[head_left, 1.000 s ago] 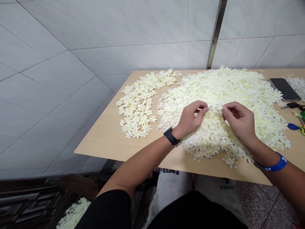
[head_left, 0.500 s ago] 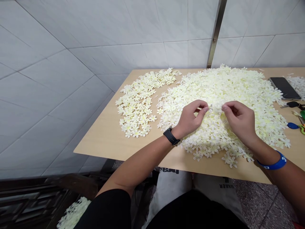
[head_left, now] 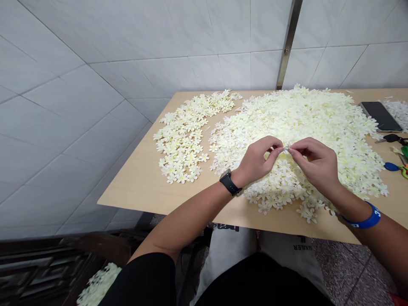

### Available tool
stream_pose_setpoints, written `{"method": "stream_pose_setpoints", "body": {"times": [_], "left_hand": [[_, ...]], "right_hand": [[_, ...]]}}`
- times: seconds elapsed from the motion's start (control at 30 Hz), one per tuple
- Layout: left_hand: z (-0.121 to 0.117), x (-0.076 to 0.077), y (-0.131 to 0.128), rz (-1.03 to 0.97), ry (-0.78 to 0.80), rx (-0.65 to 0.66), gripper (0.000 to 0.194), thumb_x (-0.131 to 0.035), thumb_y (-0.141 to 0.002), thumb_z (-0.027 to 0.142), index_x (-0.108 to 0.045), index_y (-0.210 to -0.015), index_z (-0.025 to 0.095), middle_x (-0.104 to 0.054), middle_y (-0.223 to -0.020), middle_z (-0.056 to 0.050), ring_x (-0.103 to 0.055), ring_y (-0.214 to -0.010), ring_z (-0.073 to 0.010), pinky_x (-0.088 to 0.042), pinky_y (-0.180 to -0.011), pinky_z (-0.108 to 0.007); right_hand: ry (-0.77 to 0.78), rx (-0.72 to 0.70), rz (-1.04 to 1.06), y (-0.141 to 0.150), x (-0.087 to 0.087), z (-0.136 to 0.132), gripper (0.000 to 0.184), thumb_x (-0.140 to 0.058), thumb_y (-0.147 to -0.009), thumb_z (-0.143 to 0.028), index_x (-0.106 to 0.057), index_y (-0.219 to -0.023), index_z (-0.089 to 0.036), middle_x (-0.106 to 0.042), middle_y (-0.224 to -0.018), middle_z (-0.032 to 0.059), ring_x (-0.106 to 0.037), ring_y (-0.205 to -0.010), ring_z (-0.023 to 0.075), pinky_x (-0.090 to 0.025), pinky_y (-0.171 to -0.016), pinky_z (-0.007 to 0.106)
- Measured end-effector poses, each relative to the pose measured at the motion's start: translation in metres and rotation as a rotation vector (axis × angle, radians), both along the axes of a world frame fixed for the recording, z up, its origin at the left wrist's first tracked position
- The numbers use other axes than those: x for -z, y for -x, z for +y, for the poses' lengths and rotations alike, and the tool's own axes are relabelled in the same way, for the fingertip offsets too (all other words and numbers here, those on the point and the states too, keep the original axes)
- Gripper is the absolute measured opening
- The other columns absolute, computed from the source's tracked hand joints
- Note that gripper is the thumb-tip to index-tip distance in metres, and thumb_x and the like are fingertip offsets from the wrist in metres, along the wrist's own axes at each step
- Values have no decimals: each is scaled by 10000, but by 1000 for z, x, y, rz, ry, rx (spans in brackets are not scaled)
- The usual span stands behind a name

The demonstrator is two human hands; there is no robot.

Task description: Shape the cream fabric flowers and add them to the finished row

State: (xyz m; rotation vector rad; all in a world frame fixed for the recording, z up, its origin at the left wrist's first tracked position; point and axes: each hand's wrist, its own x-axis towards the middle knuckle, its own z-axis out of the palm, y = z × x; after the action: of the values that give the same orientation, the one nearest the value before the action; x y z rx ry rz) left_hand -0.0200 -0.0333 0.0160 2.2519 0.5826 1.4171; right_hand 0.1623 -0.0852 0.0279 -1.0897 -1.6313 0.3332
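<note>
My left hand (head_left: 262, 159), with a black watch at the wrist, is closed in a pinch above a big heap of white artificial flowers (head_left: 306, 114). Opposite it, my right hand (head_left: 315, 163), wearing a blue wristband, pinches too, thumb against forefinger. The fingertips of both hands nearly meet at a small white flower piece (head_left: 286, 148), thin and pale, held between them. Most of that piece is hidden by the fingers. Five-petalled blossoms with yellowish centres make up the heap beneath.
Left of the heap lies a smaller band of flowers (head_left: 183, 140) on the tan tabletop (head_left: 134, 178). At right are a black phone (head_left: 381, 116), a key (head_left: 392, 138) and a blue tag (head_left: 391, 166). A tiled wall (head_left: 191, 34) rises behind. More flowers (head_left: 99, 284) sit below at left.
My right hand has moved left, closing the gap to my left hand. A half second ago the fingertips were apart; now they nearly touch at the small piece.
</note>
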Motion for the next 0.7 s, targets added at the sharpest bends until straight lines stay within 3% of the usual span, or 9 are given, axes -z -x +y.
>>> {"method": "stream_pose_setpoints", "body": {"times": [0.23, 0.47, 0.7], "left_hand": [[-1, -1, 0, -10, 17, 13, 124, -576, -1024, 264, -637, -950, 186, -703, -889, -37, -639, -812, -123, -533, -734, -266], [1, -1, 1, -29, 143, 9, 184, -570, -1025, 343, -650, -956, 192, -720, -932, -59, -658, -847, -146, -558, -733, -286], [9, 2, 5, -83, 263, -20, 250, -556, -1024, 421, -620, -949, 191, -682, -953, -59, -639, -853, -139, -586, -734, -276]], "right_hand": [[39, 5, 23, 1, -3, -3, 140, -787, -881, -332, -713, -793, -252, -702, -778, 24, -624, -707, 176, -489, -626, 339], [72, 27, 28, 0, -5, -3, 185, -783, -877, -376, -701, -754, -265, -702, -761, 24, -630, -709, 193, -499, -629, 359], [77, 76, 41, -3, -4, 1, 116, -707, -920, -333, -691, -830, -262, -706, -834, 36, -638, -753, 194, -503, -642, 348]]}}
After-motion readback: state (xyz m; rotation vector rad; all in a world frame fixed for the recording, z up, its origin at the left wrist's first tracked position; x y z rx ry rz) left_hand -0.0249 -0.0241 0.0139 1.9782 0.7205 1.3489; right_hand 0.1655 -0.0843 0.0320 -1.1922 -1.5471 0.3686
